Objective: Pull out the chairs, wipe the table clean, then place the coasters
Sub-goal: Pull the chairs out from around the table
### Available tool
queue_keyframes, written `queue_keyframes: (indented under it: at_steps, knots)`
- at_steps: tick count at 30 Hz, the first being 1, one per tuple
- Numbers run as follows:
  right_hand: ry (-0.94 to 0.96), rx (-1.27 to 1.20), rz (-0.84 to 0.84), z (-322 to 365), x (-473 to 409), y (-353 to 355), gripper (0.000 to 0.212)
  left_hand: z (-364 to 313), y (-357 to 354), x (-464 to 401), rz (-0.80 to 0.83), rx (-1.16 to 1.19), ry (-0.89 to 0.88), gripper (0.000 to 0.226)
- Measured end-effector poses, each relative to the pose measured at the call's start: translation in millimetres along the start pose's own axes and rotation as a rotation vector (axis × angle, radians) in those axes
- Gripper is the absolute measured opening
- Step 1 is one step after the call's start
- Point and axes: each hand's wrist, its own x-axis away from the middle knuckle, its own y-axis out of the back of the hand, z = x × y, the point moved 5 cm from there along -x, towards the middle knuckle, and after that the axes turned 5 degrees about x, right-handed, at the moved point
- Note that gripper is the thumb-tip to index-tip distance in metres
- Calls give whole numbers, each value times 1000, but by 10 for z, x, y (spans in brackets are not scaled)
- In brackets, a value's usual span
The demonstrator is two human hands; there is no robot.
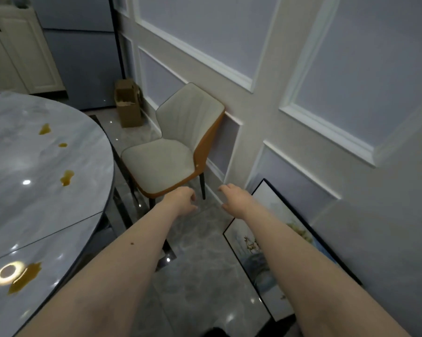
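Meanwhile, four amber spills mark the round marble table at left; one cream chair stands beyond it against the panelled wall. Left hand and right hand reach out, apparently relaxed, holding nothing. One framed picture leans right.

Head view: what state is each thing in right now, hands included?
Chair: upright, clear of the table, back against the wall.
Table: unwiped, with amber spills.
Left hand: empty, fingers loosely curled.
Right hand: empty, fingers relaxed.
Framed picture: leaning on the wall.
Cardboard box: open.
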Motion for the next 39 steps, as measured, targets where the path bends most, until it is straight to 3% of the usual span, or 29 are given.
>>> queue_keyframes:
  at_steps: [9,16,31,39]
  knots:
    - [21,-37,-16,-978,-1627,399,51,-372,558,-1756,-23,79,45,33]
    - [63,-12,-30,-1547,-2862,817,48,-644,1121,-2962,-144,115,47,31]
    - [74,3,-124,-1947,-4950,1265,45,-416,1698,-4949,-141,146,93,51]
    - [86,-20,-123,-2085,-5651,1275,49,-390,1587,-5645,-101,177,176,71]
